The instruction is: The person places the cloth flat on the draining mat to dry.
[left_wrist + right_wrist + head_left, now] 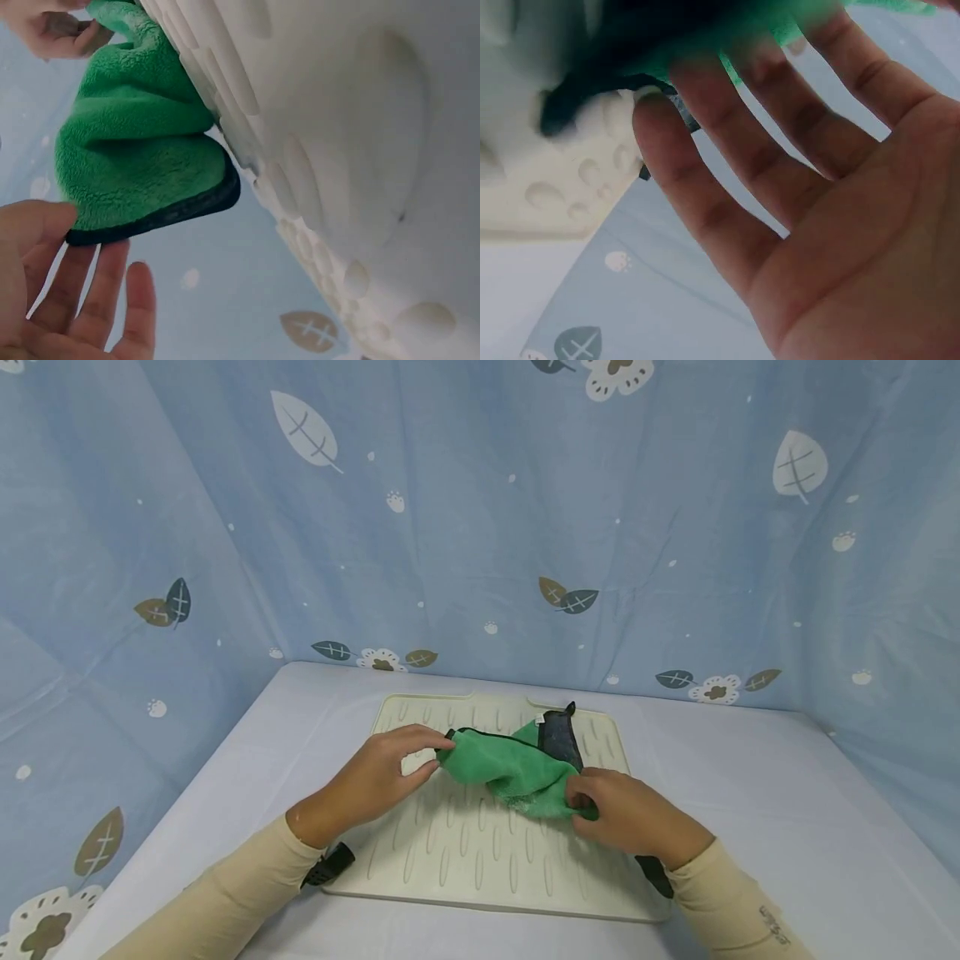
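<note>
While green cloth [510,768] bunches over ridged mat [495,864] | left fingers [424,741] pinch its corner | right fingers [739,142], its edge

A white surface [757,793] spans the lower part of the head view; directly on it, at lower centre, lies a cream mat [480,860] with rows of elongated ridges.

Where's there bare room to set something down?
The white table is bare right of the mat, out to the blue curtain, and left of the mat, past the left sleeve. The mat's near strip, below the green cloth, is bare too. Its middle is crowded: left hand and right hand hold the cloth there.
</note>
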`<state>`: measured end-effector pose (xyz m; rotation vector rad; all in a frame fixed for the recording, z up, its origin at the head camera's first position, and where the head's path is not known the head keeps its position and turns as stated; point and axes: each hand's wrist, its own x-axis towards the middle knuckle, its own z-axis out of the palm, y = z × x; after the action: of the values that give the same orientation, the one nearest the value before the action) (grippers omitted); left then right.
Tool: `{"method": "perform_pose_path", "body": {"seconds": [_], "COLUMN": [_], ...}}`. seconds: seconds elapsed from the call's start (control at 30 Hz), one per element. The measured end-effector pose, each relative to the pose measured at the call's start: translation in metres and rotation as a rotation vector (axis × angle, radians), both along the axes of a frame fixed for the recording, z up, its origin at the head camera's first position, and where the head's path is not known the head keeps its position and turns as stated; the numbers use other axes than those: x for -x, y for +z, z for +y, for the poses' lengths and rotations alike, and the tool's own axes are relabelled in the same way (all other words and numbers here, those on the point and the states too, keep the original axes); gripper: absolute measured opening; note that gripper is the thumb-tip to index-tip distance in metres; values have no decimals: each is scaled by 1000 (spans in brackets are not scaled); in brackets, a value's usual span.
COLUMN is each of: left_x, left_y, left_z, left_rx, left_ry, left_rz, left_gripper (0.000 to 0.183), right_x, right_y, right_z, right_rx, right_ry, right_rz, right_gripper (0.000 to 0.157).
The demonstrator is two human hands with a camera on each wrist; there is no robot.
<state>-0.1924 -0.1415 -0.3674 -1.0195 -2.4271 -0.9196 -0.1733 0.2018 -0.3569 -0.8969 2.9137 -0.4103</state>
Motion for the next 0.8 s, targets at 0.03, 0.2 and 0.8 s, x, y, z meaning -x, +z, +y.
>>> {"method": "perform_pose_path", "body": {"seconds": [0.03,0.2,0.8], "left_x": [0,-2,-1], "left_y": [0,1,1], "left_z": [0,0,0], "left_rx": [8,45,39], "left_ry": [-3,-3,-21], "left_rz": [-12,-66,-88], "left_gripper": [36,36,31], "right_x": [0,2,9], "right_y": [0,-3,-12], "right_z": [0,2,3], "right_rx": [2,-35,-52], "right_ry": [-9,-128,-240], "right_rz": [7,60,-84], "right_gripper": [7,14,51]}}
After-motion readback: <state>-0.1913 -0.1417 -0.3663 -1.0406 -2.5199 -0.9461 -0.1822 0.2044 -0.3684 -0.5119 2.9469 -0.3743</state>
